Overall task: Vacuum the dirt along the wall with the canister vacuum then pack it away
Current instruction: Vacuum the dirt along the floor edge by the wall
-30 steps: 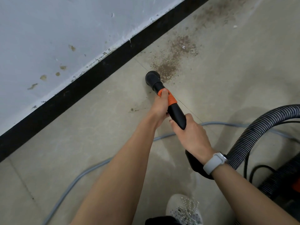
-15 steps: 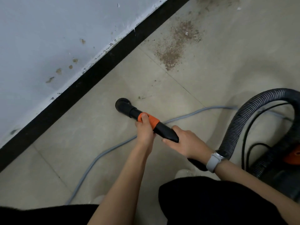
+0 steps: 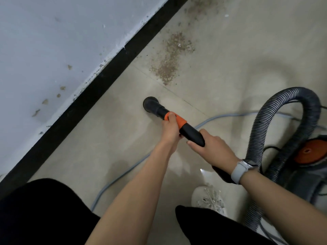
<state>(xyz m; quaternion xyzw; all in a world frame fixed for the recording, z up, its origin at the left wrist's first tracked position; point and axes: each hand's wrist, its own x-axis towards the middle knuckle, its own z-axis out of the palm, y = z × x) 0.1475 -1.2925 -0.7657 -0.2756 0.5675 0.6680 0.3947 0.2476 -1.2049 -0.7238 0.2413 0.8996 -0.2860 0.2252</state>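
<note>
A black vacuum nozzle [image 3: 151, 105] with an orange collar points down at the floor, a little short of a brown dirt patch [image 3: 170, 59] beside the black skirting. My left hand [image 3: 170, 129] grips the tube at the orange collar. My right hand [image 3: 211, 147] grips the black handle further back, with a pale watch on its wrist. A ribbed grey hose [image 3: 265, 124] arcs from the handle to the canister vacuum [image 3: 307, 161] at the right edge, dark with an orange round part.
The white wall [image 3: 53, 41] with its black skirting [image 3: 85, 101] runs diagonally on the left. More dirt [image 3: 200, 7] lies further along the wall. A grey cable [image 3: 123, 168] crosses the floor under my arms. My white shoe [image 3: 208, 200] stands below my right hand.
The nozzle was drawn back from the dirt patch toward me and has now come forward again. Both hands keep their grip. The view has shifted and the canister shows more.
</note>
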